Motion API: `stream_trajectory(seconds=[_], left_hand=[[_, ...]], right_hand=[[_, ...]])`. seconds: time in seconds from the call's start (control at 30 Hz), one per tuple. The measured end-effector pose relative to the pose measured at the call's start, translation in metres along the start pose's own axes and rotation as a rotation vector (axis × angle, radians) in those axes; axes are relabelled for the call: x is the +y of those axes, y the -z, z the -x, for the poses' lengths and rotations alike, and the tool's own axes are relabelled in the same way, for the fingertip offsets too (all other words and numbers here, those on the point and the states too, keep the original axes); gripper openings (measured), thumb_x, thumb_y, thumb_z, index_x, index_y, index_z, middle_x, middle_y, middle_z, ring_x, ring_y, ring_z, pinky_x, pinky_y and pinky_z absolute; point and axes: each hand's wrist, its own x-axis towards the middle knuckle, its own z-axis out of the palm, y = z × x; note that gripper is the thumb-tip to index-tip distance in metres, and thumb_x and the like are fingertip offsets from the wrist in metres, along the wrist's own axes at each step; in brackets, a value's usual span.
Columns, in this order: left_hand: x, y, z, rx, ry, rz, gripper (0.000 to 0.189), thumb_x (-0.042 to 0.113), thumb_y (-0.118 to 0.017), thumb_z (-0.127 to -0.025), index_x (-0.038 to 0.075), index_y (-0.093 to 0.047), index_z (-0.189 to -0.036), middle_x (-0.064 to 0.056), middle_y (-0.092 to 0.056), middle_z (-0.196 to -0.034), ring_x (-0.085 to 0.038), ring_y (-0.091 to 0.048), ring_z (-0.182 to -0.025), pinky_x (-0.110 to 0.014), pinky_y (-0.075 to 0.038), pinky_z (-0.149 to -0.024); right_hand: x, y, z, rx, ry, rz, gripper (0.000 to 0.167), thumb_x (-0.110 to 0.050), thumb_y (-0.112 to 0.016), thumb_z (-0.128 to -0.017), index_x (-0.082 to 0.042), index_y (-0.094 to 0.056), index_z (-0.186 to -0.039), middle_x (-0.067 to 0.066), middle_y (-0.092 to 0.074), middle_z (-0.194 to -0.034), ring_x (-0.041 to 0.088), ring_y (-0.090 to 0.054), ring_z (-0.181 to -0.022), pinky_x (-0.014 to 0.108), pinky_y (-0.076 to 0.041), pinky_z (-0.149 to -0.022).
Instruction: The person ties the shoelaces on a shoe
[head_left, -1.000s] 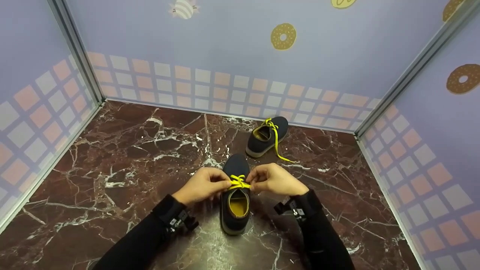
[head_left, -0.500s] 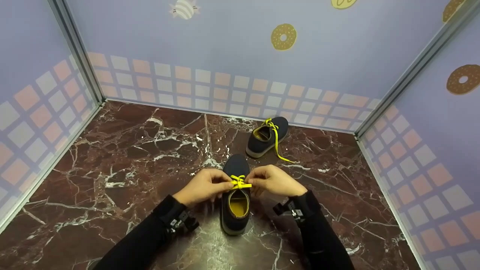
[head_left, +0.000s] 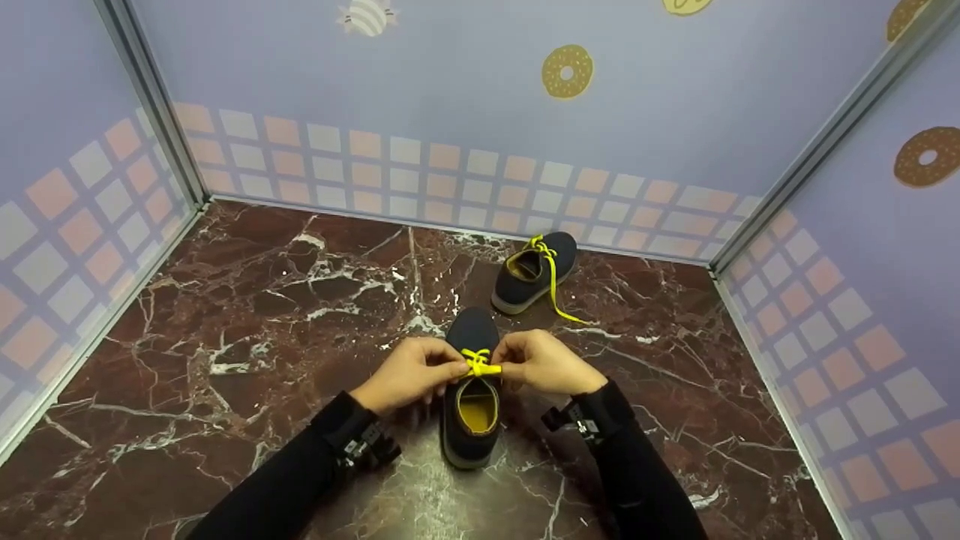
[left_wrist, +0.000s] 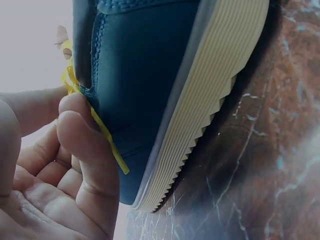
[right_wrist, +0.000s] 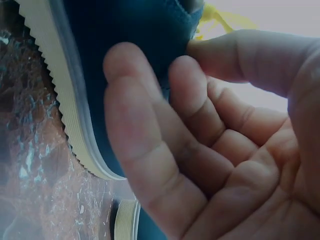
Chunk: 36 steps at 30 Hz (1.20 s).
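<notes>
Yellow laces cross the top of the near shoe, which stands upright on the marble-patterned floor in front of the person, heel toward them and toe pointing away. Closest to me come two black sleeves, each with a small camera strapped at the wrist. Past the heel of the near shoe I can see a mustard-coloured insole through the opening. Just beyond it, at the knot, the left hand pinches one side of the yellow laces between thumb and fingers, a loose lace end hanging down beside the shoe's wall. Opposite, the right hand holds the other side of the bow near the thumb tip, its remaining fingers bent beside the shoe. Both hands are close together, with the knot between them. Down at the side, the pale ribbed sole has a toothed edge. Farther off, a second shoe stands at an angle near the wall, its own yellow lace trailing onto the floor. Behind it rises the lilac wall, with pink and white squares along the bottom and a doughnut picture higher up
</notes>
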Motion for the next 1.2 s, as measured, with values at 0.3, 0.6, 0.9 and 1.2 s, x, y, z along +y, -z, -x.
stream_trajectory(seconds=[0.3, 0.6, 0.9, 1.2], left_hand=[[0.001, 0.001, 0.000, -0.005, -0.011, -0.002, 0.015, 0.016, -0.078, -0.106, 0.002, -0.083, -0.110, -0.005, -0.075, -0.086, -0.012, -0.061, -0.059, -0.022, -0.053, -0.048], [0.003, 0.001, 0.001, -0.020, -0.024, 0.006, 0.014, 0.013, -0.076, -0.106, 0.002, -0.082, -0.113, -0.004, -0.074, -0.087, -0.012, -0.061, -0.061, -0.022, -0.052, -0.048], [0.004, 0.001, 0.000, -0.031, -0.018, -0.005, 0.018, 0.019, -0.077, -0.106, 0.003, -0.082, -0.114, -0.004, -0.072, -0.086, -0.012, -0.059, -0.059, -0.023, -0.051, -0.048], [0.003, 0.001, 0.001, 0.002, 0.022, 0.016, 0.029, 0.029, -0.077, -0.108, 0.000, -0.078, -0.108, -0.011, -0.071, -0.083, -0.012, -0.059, -0.056, -0.027, -0.053, -0.046]], right_hand=[[0.001, 0.002, 0.000, 0.042, 0.008, 0.078, 0.010, -0.003, -0.071, -0.093, -0.011, -0.077, -0.097, -0.010, -0.065, -0.076, 0.005, -0.056, -0.064, 0.022, -0.046, -0.057], [-0.001, 0.005, 0.002, 0.041, 0.007, 0.082, 0.009, -0.007, -0.071, -0.101, -0.010, -0.078, -0.103, -0.004, -0.071, -0.083, 0.007, -0.060, -0.070, 0.024, -0.050, -0.063], [-0.009, 0.010, 0.006, -0.018, -0.006, -0.034, 0.035, -0.038, -0.064, -0.115, -0.006, -0.078, -0.107, 0.005, -0.078, -0.089, 0.036, -0.075, -0.077, 0.042, -0.063, -0.067], [-0.009, 0.006, 0.005, -0.057, -0.009, -0.039, 0.024, -0.036, -0.074, -0.110, -0.015, -0.083, -0.105, 0.003, -0.077, -0.088, 0.029, -0.073, -0.073, 0.028, -0.058, -0.060]])
